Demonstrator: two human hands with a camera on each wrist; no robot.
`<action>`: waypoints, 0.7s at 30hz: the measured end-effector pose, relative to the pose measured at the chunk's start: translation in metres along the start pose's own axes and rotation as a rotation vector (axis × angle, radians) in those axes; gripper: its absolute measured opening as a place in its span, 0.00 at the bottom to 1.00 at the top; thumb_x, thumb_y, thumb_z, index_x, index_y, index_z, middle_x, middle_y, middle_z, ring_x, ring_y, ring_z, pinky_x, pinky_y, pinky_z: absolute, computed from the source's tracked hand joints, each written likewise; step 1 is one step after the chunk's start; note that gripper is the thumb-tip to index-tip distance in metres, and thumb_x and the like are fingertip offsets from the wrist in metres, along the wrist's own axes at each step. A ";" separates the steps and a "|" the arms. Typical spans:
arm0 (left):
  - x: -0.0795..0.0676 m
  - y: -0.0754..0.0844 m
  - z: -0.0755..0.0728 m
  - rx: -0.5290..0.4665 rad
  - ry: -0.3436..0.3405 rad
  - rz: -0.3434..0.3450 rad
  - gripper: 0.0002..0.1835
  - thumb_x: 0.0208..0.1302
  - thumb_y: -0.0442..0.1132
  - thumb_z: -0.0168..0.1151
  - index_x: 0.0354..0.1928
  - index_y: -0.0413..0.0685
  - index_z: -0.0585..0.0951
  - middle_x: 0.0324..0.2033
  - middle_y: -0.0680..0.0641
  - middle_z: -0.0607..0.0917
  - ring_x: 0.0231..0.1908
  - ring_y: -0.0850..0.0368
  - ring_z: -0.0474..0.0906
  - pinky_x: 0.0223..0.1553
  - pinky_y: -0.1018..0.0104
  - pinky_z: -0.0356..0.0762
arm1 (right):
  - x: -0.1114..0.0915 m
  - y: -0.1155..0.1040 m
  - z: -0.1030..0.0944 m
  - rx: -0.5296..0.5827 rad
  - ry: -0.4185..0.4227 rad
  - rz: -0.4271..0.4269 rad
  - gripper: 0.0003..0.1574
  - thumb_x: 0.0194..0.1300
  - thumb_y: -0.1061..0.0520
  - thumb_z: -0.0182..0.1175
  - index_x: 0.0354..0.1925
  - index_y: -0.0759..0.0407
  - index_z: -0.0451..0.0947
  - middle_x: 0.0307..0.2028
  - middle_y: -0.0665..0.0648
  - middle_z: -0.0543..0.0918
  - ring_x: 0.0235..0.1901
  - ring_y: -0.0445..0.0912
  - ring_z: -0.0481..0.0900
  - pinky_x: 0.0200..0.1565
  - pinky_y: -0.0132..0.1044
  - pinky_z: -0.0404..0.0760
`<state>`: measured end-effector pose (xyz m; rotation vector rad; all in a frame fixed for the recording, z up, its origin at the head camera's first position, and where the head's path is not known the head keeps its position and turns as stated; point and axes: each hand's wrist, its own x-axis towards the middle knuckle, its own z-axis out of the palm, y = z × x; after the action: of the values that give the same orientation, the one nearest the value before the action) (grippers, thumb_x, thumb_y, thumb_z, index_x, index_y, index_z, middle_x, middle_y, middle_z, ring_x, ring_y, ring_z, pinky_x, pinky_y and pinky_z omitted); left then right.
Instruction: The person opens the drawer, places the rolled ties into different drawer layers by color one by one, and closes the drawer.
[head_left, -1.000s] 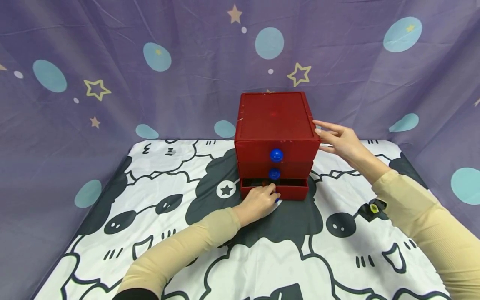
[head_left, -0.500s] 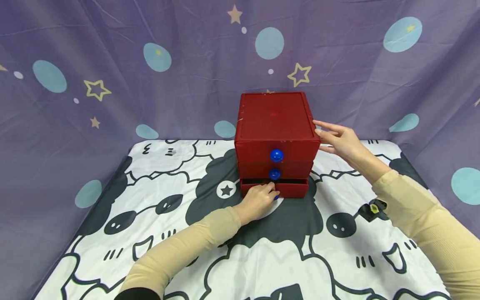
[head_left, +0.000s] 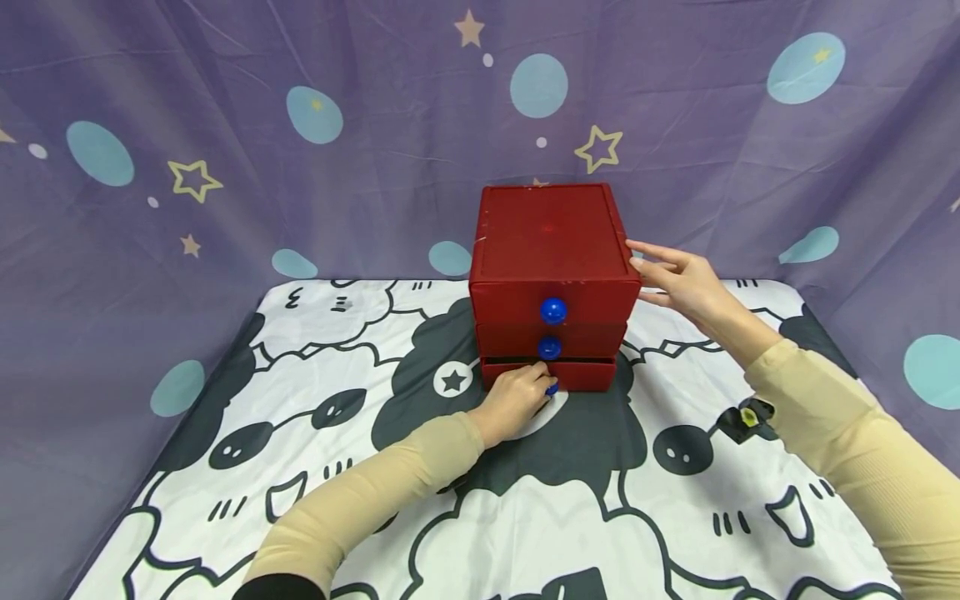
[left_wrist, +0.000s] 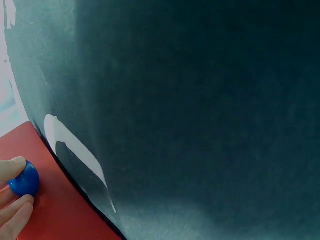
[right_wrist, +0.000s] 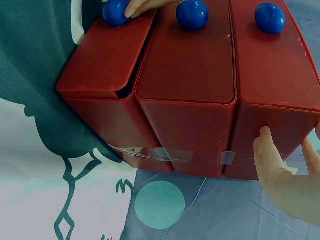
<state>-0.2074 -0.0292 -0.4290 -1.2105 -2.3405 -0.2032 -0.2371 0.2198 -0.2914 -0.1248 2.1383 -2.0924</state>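
A red cabinet (head_left: 553, 233) of three stacked drawers, each with a round blue knob, stands near the back of the cloth. My left hand (head_left: 512, 404) pinches the knob (left_wrist: 25, 181) of the bottom drawer (head_left: 585, 377) between thumb and fingers. That drawer sticks out slightly, with a thin dark gap along its top; its inside is hidden. The middle drawer (right_wrist: 190, 65) and top drawer (right_wrist: 275, 65) sit flush in the right wrist view. Fairly straight fingers of my right hand (head_left: 686, 287) rest against the cabinet's right side near the top.
A black-and-white cartoon cloth (head_left: 555, 533) covers the table. Behind it hangs a purple curtain (head_left: 405, 167) with stars and blue spots. A small black item with a yellow centre (head_left: 746, 418) lies at the right, beside my right sleeve. Clear tape (right_wrist: 175, 155) runs along the cabinet's side.
The bottom drawer has slid inward from a wider opening to a thin gap, my left hand moving slightly with its knob. My right hand has stayed against the cabinet's side.
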 end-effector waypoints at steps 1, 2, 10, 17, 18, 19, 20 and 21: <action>0.000 0.000 0.000 0.000 0.003 -0.002 0.10 0.51 0.36 0.64 0.37 0.43 0.83 0.32 0.49 0.77 0.30 0.60 0.76 0.34 0.71 0.75 | 0.000 0.000 0.000 0.000 -0.001 -0.001 0.39 0.55 0.50 0.60 0.63 0.57 0.60 0.44 0.48 0.77 0.40 0.37 0.78 0.39 0.32 0.77; 0.000 0.000 0.000 -0.002 0.006 -0.004 0.10 0.51 0.36 0.64 0.37 0.43 0.83 0.32 0.49 0.77 0.30 0.60 0.76 0.33 0.71 0.75 | 0.000 0.000 0.000 0.002 -0.003 -0.004 0.39 0.55 0.51 0.60 0.63 0.58 0.60 0.44 0.47 0.77 0.40 0.37 0.78 0.39 0.32 0.77; 0.000 -0.002 0.003 0.006 0.011 -0.007 0.10 0.51 0.37 0.64 0.37 0.44 0.82 0.32 0.49 0.78 0.31 0.61 0.76 0.35 0.71 0.75 | 0.000 0.001 0.000 0.012 -0.013 -0.012 0.38 0.56 0.52 0.59 0.63 0.59 0.60 0.43 0.47 0.77 0.41 0.37 0.77 0.39 0.31 0.77; -0.001 -0.003 0.004 -0.021 0.015 -0.029 0.11 0.50 0.36 0.65 0.38 0.44 0.82 0.34 0.49 0.78 0.33 0.60 0.77 0.36 0.71 0.75 | 0.000 0.000 0.000 0.012 -0.007 -0.006 0.39 0.55 0.51 0.60 0.63 0.58 0.60 0.43 0.47 0.77 0.40 0.37 0.78 0.39 0.32 0.77; -0.001 -0.003 0.004 -0.027 0.017 -0.033 0.11 0.50 0.36 0.65 0.38 0.43 0.82 0.34 0.49 0.78 0.34 0.60 0.77 0.37 0.71 0.75 | 0.000 0.000 0.000 0.010 -0.008 -0.006 0.39 0.55 0.51 0.60 0.63 0.58 0.60 0.43 0.47 0.77 0.40 0.37 0.78 0.39 0.32 0.77; -0.001 -0.003 0.005 -0.033 0.021 -0.037 0.11 0.50 0.35 0.65 0.38 0.43 0.82 0.34 0.49 0.78 0.34 0.60 0.77 0.37 0.71 0.75 | 0.000 0.000 0.000 0.006 -0.008 -0.007 0.38 0.55 0.51 0.60 0.63 0.58 0.60 0.44 0.47 0.77 0.40 0.37 0.78 0.39 0.32 0.77; -0.001 -0.003 0.005 -0.037 0.025 -0.039 0.11 0.50 0.35 0.65 0.38 0.43 0.82 0.34 0.49 0.78 0.34 0.60 0.77 0.37 0.71 0.75 | 0.000 0.000 0.000 0.001 -0.008 -0.007 0.38 0.55 0.51 0.60 0.63 0.58 0.60 0.45 0.48 0.76 0.41 0.37 0.77 0.39 0.32 0.77; -0.001 -0.003 0.005 -0.040 0.028 -0.041 0.11 0.50 0.35 0.65 0.37 0.43 0.82 0.34 0.49 0.78 0.34 0.60 0.77 0.37 0.71 0.75 | 0.000 0.001 -0.001 -0.002 -0.009 -0.008 0.38 0.56 0.51 0.60 0.63 0.58 0.60 0.45 0.48 0.76 0.41 0.37 0.77 0.39 0.31 0.77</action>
<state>-0.2114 -0.0297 -0.4338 -1.1712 -2.3490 -0.2810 -0.2371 0.2205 -0.2919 -0.1427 2.1384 -2.0895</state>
